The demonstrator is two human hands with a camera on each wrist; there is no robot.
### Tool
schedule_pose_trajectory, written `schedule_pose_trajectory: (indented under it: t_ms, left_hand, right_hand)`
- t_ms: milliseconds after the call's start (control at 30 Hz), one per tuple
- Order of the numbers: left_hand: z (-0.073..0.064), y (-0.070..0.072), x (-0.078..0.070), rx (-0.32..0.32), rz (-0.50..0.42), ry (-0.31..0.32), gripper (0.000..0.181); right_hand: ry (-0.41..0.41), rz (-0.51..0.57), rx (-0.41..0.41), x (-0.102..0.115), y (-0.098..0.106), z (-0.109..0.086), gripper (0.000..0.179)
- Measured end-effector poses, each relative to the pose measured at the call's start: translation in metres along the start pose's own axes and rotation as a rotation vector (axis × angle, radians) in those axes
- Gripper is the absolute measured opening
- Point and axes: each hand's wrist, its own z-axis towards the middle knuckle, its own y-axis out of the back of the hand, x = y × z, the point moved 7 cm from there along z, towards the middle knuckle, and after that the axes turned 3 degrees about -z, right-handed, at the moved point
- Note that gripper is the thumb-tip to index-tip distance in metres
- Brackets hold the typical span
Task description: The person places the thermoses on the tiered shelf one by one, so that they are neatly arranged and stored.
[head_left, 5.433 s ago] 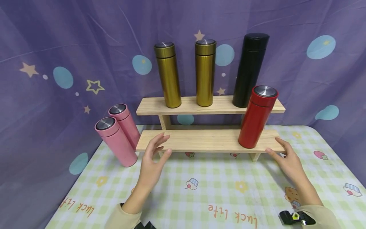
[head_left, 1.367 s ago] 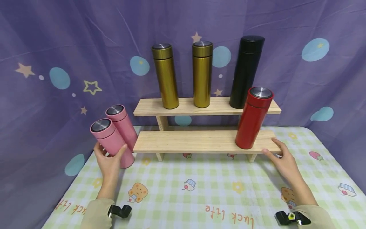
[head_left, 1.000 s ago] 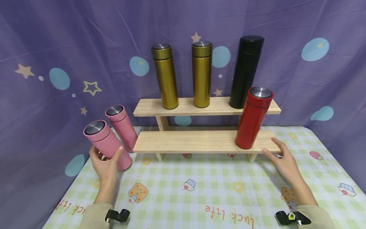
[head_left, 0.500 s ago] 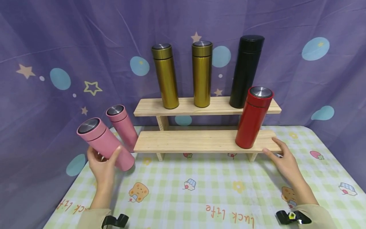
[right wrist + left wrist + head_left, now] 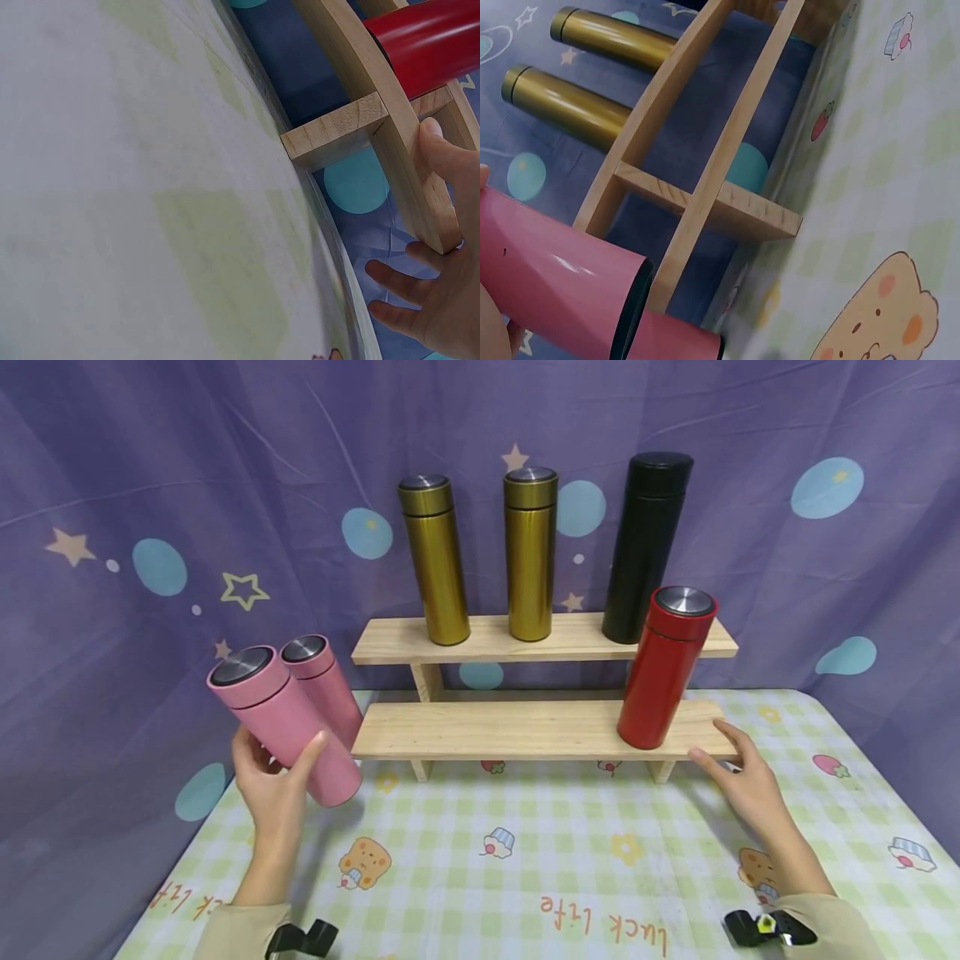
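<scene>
My left hand (image 5: 272, 789) grips a pink thermos bottle (image 5: 303, 727) around its body. The bottle leans to the left, its base above the tablecloth; in the left wrist view its dark bottom rim shows beside the shelf end. Behind it, partly hidden, a second pink thermos bottle (image 5: 330, 685) stands next to the wooden shelf (image 5: 487, 731). At the right end of the lower board, my right hand (image 5: 750, 787) holds the corner, thumb (image 5: 433, 135) on the front edge and other fingers around the end. A red thermos bottle (image 5: 667, 672) stands near it on that board.
Two gold thermos bottles, one at the left (image 5: 437, 568) and one in the middle (image 5: 531, 560), stand on the upper board (image 5: 487, 646). A black thermos bottle (image 5: 647, 552) stands at its right. A checked tablecloth (image 5: 525, 852) covers the table before a purple curtain (image 5: 225, 460).
My left hand moved from the shelf's left end to the front pink thermos bottle, took hold, drew it left, tilted it and raised it, now shifting back rightward. My right hand stayed at the board's end.
</scene>
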Motion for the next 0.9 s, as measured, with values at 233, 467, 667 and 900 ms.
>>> schedule_pose_trajectory:
  t_ms: [233, 467, 667, 900]
  left_hand:
    - [-0.004, -0.011, -0.01, 0.046, -0.005, -0.014, 0.071]
    - [-0.008, -0.026, -0.019, 0.104, -0.044, -0.029, 0.072]
    - [-0.011, -0.04, -0.023, 0.152, -0.053, -0.049, 0.074]
    - [-0.017, -0.057, -0.03, 0.214, -0.073, -0.082, 0.07]
  right_hand:
    - [-0.002, -0.005, 0.002, 0.0, -0.001, 0.001, 0.082]
    - [-0.009, -0.001, 0.002, -0.001, -0.001, 0.001, 0.082]
    - [-0.009, -0.002, 0.005, -0.002, -0.001, 0.0, 0.082]
    - [-0.013, -0.008, 0.007, -0.002, -0.001, 0.001, 0.082]
